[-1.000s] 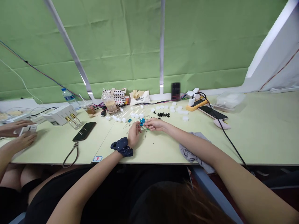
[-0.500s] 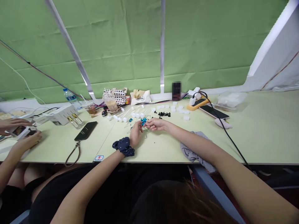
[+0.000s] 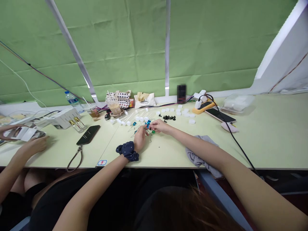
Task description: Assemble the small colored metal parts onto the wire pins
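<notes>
Pale tabletop (image 3: 168, 157), green wall covering (image 3: 134, 41) behind; landmark, one heap of black pieces (image 3: 169, 118). Left of the heap: blue pieces (image 3: 148, 123), between your two hands. Your left hand (image 3: 139, 138): fingers curled, at the blue pieces. Your right hand (image 3: 160, 126): thumb and fingers drawn narrow, beside them; whether either grips one, cannot tell. Right of the heap: yellow device (image 3: 196, 111), pink-edged phone (image 3: 220, 115). Nearer you than the heap: grey cloth (image 3: 193, 157).

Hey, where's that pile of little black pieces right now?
In the head view, the small black pieces lie on the table just beyond the right hand, with round white pieces behind them and to their right.
</notes>
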`<action>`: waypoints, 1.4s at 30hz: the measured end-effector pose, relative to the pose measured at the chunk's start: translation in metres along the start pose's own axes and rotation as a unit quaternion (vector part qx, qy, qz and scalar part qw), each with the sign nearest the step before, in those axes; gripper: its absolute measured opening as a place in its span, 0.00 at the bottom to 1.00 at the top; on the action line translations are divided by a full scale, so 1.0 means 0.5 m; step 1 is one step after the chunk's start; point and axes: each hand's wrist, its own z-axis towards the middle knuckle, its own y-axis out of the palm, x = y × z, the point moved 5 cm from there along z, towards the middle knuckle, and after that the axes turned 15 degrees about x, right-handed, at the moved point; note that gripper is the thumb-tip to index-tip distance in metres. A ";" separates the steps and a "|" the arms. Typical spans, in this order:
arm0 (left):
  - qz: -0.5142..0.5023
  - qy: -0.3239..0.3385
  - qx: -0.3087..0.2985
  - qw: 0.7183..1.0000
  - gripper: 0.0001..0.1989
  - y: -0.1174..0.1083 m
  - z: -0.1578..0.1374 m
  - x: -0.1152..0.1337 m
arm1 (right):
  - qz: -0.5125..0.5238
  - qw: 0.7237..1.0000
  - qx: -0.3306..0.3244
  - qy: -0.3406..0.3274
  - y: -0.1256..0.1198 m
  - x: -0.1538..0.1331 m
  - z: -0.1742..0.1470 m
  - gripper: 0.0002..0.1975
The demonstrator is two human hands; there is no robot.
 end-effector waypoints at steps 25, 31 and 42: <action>0.030 0.056 -0.052 0.997 0.15 0.021 -0.005 -0.002 | -0.089 0.981 0.157 -0.072 -0.021 0.013 0.012 0.14; 0.037 0.028 -0.048 0.998 0.21 0.016 -0.004 -0.001 | -0.223 0.948 0.176 -0.142 -0.016 -0.017 -0.001 0.12; 0.040 0.047 -0.080 0.995 0.28 0.015 -0.003 0.011 | -0.277 0.925 0.168 -0.199 -0.006 -0.037 -0.010 0.11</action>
